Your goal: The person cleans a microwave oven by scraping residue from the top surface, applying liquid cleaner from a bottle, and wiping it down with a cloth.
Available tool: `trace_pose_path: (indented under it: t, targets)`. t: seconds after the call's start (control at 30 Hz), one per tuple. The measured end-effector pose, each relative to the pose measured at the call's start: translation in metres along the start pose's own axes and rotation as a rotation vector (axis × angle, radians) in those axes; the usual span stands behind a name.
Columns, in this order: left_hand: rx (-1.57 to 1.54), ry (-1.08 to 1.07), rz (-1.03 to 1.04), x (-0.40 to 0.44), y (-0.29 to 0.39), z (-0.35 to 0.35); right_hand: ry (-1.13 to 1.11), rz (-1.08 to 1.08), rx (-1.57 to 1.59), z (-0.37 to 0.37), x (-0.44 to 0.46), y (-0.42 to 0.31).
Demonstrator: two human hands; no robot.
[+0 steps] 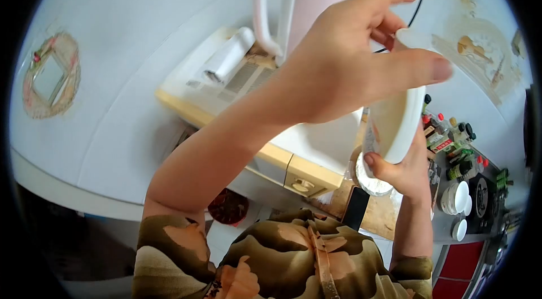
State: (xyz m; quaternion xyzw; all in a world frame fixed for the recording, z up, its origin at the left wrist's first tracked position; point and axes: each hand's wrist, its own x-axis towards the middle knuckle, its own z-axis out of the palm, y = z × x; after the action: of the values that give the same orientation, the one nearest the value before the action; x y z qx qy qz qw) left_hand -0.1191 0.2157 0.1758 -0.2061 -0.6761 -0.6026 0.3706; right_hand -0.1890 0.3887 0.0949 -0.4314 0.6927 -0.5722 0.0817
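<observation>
My right hand (pixel 403 172) holds a white plastic tub (pixel 415 124) tilted on its side, with the thumb on its lower edge. Part of a printed label shows on the tub, and its inner wall looks cream-coloured. My left hand (pixel 353 53) is raised in front of the tub's upper part, thumb and fingers apart. It hides much of the tub, so I cannot tell whether its curled fingers touch the rim. Below the tub, a bowl of white powder (pixel 372 177) stands on a wooden board (pixel 379 214).
A pink kettle (pixel 322 8) and a white roll (pixel 230 55) rest on a white appliance with yellowish edges (pixel 186 108). A black phone (pixel 355 207) lies near my body. At right are sauce bottles (pixel 446 138), stacked white bowls (pixel 455 197) and a stove (pixel 483 200).
</observation>
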Motion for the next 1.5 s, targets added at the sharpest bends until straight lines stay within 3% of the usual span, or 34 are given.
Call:
trace_pose_path:
  t: [0.03,0.13,0.23,0.33,0.57,0.63,0.73,0.87,1.0,1.07,1.23,1.33,1.5]
  targets:
    - [-0.044,-0.039,-0.13,-0.004,0.002,-0.004,-0.023,0.012,-0.022,-0.003,0.001,0.001]
    - [-0.082,-0.147,-0.206,-0.006,0.004,-0.014,-0.016,0.012,-0.037,-0.004,0.002,-0.002]
    - [-0.082,-0.06,-0.239,-0.004,0.006,-0.007,-0.032,-0.007,-0.035,-0.004,0.001,0.002]
    - [0.128,-0.05,-0.187,-0.003,0.003,-0.008,-0.057,-0.054,-0.052,-0.003,0.003,0.001]
    - [0.119,-0.038,-0.123,-0.005,0.009,-0.005,-0.064,-0.051,-0.132,-0.003,0.002,0.002]
    - [-0.05,0.151,-0.065,-0.003,0.007,-0.004,-0.043,-0.023,-0.085,-0.003,0.001,0.001]
    - [0.085,0.282,0.021,0.004,0.011,-0.034,-0.047,-0.034,-0.039,-0.002,0.002,0.005]
    - [0.337,0.569,-0.181,-0.007,-0.001,-0.096,-0.016,-0.017,-0.035,-0.011,-0.004,0.011]
    - [0.317,0.529,-0.194,-0.018,-0.045,-0.12,0.042,0.066,-0.074,-0.013,-0.007,0.01]
    - [0.39,0.365,-0.259,-0.017,-0.056,-0.132,0.072,0.077,-0.064,-0.009,-0.008,0.011]
    - [0.476,0.277,-0.46,-0.018,-0.06,-0.136,0.098,0.084,-0.109,-0.012,-0.012,0.018]
    - [0.552,0.173,-0.316,-0.02,-0.081,-0.151,0.094,0.098,-0.085,-0.012,-0.011,0.018]
    - [0.758,0.227,-0.08,-0.019,-0.102,-0.159,0.107,0.114,-0.069,-0.012,-0.01,0.024]
